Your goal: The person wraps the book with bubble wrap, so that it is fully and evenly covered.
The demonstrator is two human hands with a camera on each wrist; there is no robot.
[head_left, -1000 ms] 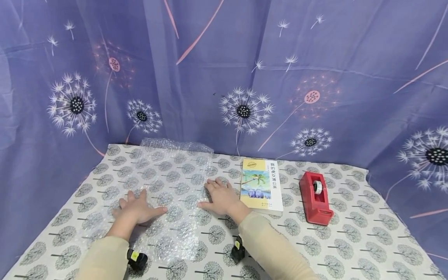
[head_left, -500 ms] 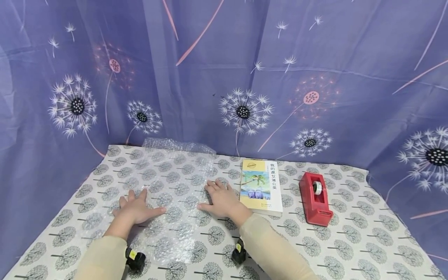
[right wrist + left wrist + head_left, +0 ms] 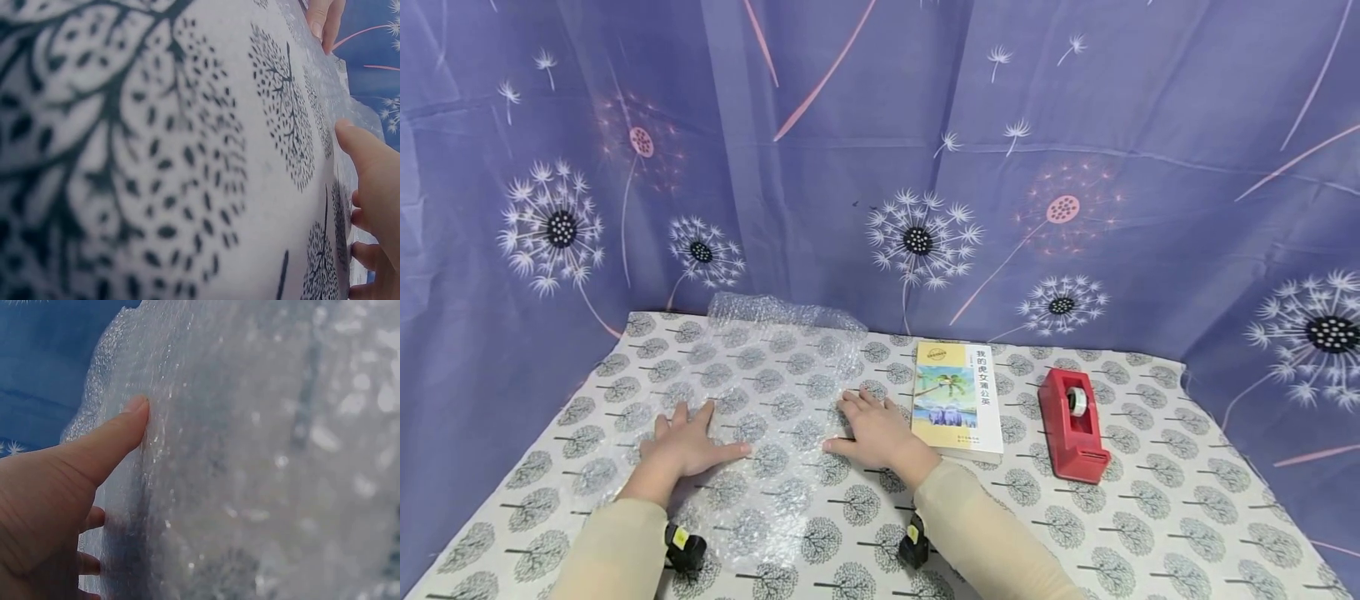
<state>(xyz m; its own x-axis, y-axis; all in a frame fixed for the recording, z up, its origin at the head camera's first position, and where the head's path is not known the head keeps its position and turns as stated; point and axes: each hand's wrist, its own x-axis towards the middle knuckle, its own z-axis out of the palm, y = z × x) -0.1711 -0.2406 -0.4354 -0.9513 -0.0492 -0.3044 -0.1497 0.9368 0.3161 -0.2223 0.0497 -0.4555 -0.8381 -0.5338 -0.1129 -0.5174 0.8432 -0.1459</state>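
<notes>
A sheet of clear bubble wrap (image 3: 775, 375) lies spread over the left half of the table, its far edge rising a little against the curtain. My left hand (image 3: 681, 446) rests on it with fingers spread; in the left wrist view the thumb (image 3: 128, 425) touches the film. Along the sheet's right edge rests my right hand (image 3: 876, 429), fingers spread, thumb pointing left toward the wrap. Just right of that hand lies a book (image 3: 957, 400) with a yellow and white cover, apart from the wrap.
A red tape dispenser (image 3: 1073, 425) with a roll of tape stands right of the book. The tablecloth (image 3: 1022, 533) carries a tree print. Behind the table hangs a purple-blue dandelion curtain (image 3: 820, 167). Each wrist wears a black camera (image 3: 685, 548).
Both hands stay almost where they were, spread on the bubble wrap and at its right edge. The head view has shifted very slightly.
</notes>
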